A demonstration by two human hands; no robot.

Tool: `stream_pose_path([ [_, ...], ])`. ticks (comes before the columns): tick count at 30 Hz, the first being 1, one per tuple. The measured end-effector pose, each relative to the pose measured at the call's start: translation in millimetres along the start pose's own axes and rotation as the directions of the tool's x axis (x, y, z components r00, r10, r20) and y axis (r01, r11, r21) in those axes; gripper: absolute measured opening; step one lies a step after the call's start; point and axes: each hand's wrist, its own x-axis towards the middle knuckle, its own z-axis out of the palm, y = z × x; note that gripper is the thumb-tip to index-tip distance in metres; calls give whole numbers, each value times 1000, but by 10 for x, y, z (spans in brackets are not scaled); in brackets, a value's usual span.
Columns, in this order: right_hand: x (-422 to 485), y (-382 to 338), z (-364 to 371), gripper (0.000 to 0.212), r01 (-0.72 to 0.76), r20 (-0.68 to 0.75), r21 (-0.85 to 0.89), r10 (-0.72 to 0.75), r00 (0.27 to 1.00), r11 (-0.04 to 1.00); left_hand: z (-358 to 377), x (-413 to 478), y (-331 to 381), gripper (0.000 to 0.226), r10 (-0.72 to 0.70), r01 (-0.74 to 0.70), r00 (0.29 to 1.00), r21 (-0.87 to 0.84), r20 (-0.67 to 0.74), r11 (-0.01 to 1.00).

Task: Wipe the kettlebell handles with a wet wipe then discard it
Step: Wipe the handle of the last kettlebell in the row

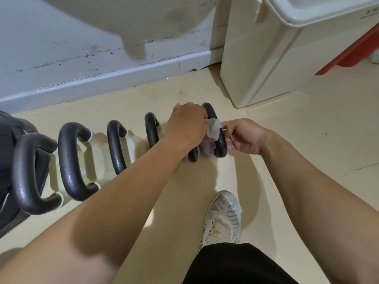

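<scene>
Looking down from the head cam: closest in is a white mesh sneaker on the beige floor, w/ black shorts at the bottom edge. Both forearms reach fwd over the floor. Right hand sits just right of the last kettlebell handle, fingers pinched together on the edge of the wet wipe. The wipe is draped over that black handle, right between the two hands. Left hand is on the other side, fingers curled over the wipe's left end, and prob the handle too, but can't tell exactly since the knuckles hide it. So the wipe is stretched across the handle, held from both sides.

Left of the left hand's fingers there's a row of more black handles on pale kettlebell bodies, plus something dark at the far left edge, can't make out what.

Further back, beyond the fingers: a cream bin-like container to the right, something red behind it, and a scuffed grey-white wall w/ baseboard.
</scene>
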Motion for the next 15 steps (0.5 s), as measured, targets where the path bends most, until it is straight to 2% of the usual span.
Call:
stream_pose_path([
  [3,-32,40,-42,37,9,60,-1,-9,998,1000,-23,-29,-14,24,-17,16,1000,-47,-18,999],
  [10,-38,148,-77,36,59,129,0,-58,990,998,-43,-83,-37,14,-28,30,1000,-155,14,987],
  [13,-33,162,-48,33,103,97,-14,-102,990,995,-86,-66,-62,20,-42,50,999,-290,34,956],
  [15,-15,172,-43,32,143,15,-19,-143,990,990,-112,-37,-108,21,-50,55,998,-350,25,935],
])
